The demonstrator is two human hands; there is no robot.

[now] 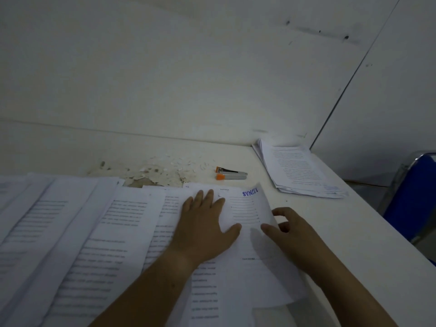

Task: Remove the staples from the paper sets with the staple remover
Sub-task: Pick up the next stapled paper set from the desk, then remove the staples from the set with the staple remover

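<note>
one staple remover (231,174) lies beyond left hand (204,226), flat, and right hand (290,232) pinching sheet (246,210).

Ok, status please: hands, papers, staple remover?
Left hand flat on the paper sets. Right hand pinches stamped sheet at edge. Staple remover lies untouched beyond. Nothing blocks it.

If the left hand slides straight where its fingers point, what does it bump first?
Probably the orange-and-silver staple remover on the table beyond the papers. The left hand could also pass just left of it and reach the wall; the angle is hard to judge.
</note>
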